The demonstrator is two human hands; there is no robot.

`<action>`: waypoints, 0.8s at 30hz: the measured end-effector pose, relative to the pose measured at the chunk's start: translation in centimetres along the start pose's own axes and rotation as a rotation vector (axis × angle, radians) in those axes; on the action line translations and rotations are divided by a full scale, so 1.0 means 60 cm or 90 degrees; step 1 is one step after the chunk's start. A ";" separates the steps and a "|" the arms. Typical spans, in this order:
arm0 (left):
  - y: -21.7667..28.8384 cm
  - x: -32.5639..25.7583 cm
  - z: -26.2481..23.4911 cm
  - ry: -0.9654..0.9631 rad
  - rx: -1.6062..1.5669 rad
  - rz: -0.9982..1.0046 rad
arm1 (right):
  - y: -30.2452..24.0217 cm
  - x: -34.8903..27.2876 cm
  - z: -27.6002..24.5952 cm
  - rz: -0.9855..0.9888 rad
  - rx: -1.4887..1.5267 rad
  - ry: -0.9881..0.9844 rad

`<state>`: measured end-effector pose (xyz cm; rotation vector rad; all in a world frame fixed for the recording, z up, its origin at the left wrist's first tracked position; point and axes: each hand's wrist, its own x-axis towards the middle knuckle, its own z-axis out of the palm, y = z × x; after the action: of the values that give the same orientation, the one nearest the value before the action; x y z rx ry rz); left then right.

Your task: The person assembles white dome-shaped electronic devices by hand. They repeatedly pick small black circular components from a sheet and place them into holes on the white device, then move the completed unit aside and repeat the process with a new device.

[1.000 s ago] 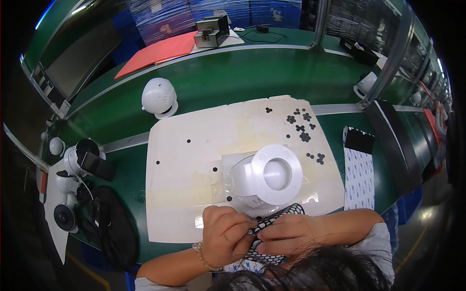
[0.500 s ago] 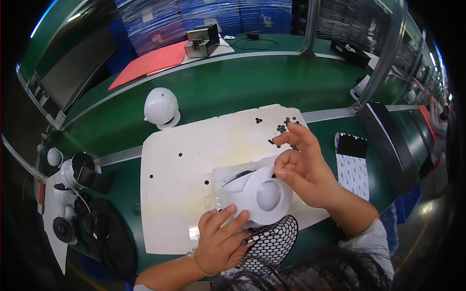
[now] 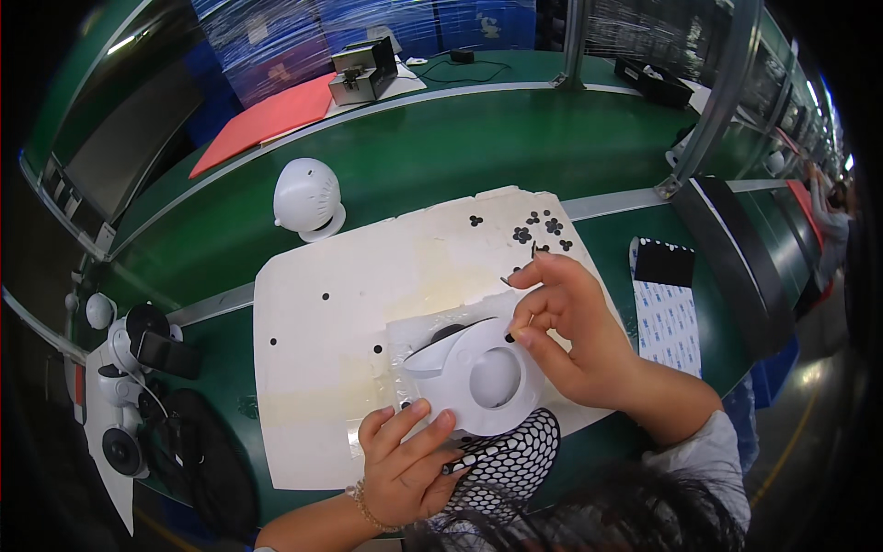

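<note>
A white round-headed camera (image 3: 437, 361) lies on its side on a translucent padded sheet (image 3: 397, 333), its round base (image 3: 460, 409) turned up. My left hand (image 3: 405, 469) presses its fingertips on the near left rim of the base and steadies it; its thumb is partly hidden. At the base's far right edge, my right hand (image 3: 579, 331) pinches a small black round pad (image 3: 510, 338) between thumb and forefinger. Its other fingers are bent and raised. Beneath the base, close to my left hand, lies a black sheet (image 3: 515, 465) full of round white holes.
A white board (image 3: 313, 396) carries loose black dots and clusters of them (image 3: 522, 235). Another white camera (image 3: 306, 198) stands behind it. A partly peeled adhesive sheet (image 3: 667, 313) and a long black block (image 3: 736, 267) lie right. Several cameras and a cable (image 3: 152, 397) crowd the left.
My view has shifted slightly, so the bench sits a little further left and higher. Both hands stay at the base; my right thumb and forefinger still hold the black pad at its edge.
</note>
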<state>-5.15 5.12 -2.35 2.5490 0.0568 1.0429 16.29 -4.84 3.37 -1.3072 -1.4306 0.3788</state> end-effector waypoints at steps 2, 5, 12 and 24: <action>0.000 0.000 0.001 0.004 0.000 0.000 | 0.002 -0.002 0.001 -0.002 0.013 0.013; 0.000 0.001 -0.001 0.004 -0.008 0.001 | 0.000 -0.003 0.005 0.035 0.122 0.055; 0.004 0.001 -0.004 -0.005 -0.007 -0.010 | 0.000 -0.002 0.002 0.027 0.092 0.032; 0.005 0.002 -0.007 -0.026 0.003 -0.017 | -0.025 0.011 -0.009 -0.243 -0.436 0.048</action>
<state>-5.37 4.98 -1.89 2.5652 0.0822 0.9805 16.15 -5.03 5.06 -1.5031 -1.7754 -0.4514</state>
